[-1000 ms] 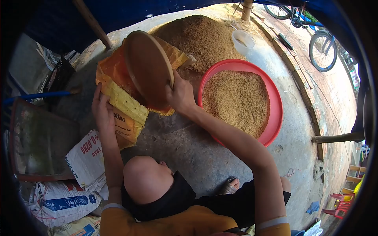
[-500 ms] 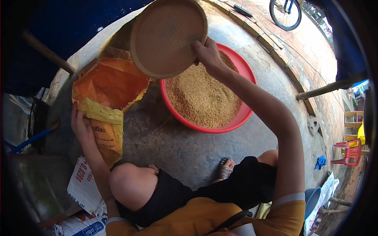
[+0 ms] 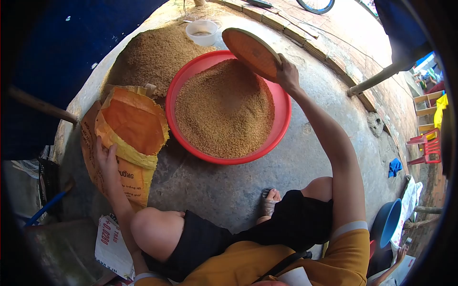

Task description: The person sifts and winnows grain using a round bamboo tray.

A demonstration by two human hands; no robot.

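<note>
My right hand (image 3: 287, 74) grips the rim of a round, shallow woven tray (image 3: 249, 53). The tray is tilted over the far right side of a red basin (image 3: 282, 131) heaped with brownish-yellow grain (image 3: 214, 131). What lies on the tray, if anything, I cannot make out. To the left of the basin stands a yellow-orange sack (image 3: 130, 121) with its mouth gaping. My left hand (image 3: 106, 155) holds the near-left edge of that sack, the fingers partly hidden along its folded rim.
Behind the sack and basin lies a large grain pile (image 3: 155, 55), with a translucent bowl (image 3: 201, 32) at its edge. A brick border (image 3: 305, 45) runs along the right. A wooden pole (image 3: 381, 78) slants in there. A white printed sack (image 3: 113, 245) lies beside my left knee.
My right hand has carried the tray rightward from above the sack and basin's left side, and tipped it. The grain pile and bowl are uncovered. My left hand stays on the sack.
</note>
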